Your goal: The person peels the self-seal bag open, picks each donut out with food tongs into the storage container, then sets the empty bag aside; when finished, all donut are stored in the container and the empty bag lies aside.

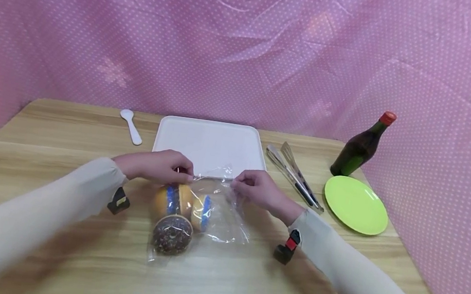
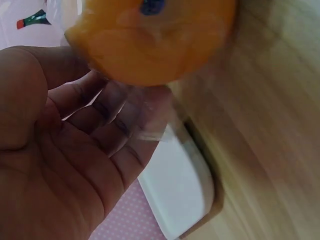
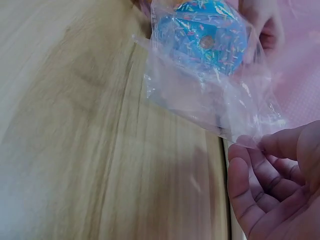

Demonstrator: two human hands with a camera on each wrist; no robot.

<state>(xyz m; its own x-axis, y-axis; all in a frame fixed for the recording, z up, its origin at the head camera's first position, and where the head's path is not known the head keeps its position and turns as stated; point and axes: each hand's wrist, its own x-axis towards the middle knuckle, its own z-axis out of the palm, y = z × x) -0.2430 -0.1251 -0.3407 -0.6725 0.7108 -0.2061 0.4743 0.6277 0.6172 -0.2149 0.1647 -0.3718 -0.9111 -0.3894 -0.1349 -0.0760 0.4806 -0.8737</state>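
Note:
A clear plastic bag (image 1: 218, 213) lies on the wooden table (image 1: 72, 254) with three doughnuts in it: two with blue icing (image 1: 173, 199) (image 1: 202, 212) standing on edge and a chocolate one (image 1: 172, 234) at the near end. My left hand (image 1: 158, 166) pinches the bag's far edge at its left side. My right hand (image 1: 258, 189) pinches the same edge at its right side. In the right wrist view the bag (image 3: 220, 100) stretches from my fingertips (image 3: 280, 145) to a blue doughnut (image 3: 205, 35). The left wrist view shows a doughnut's orange underside (image 2: 155, 40) above my fingers (image 2: 115, 125).
A white tray (image 1: 211, 146) lies just beyond the hands. A white spoon (image 1: 130, 126) is at the back left. Metal tongs (image 1: 293, 176), a green plate (image 1: 355, 204) and a dark bottle with a red cap (image 1: 361, 145) stand at the right. Pink dotted walls surround the table.

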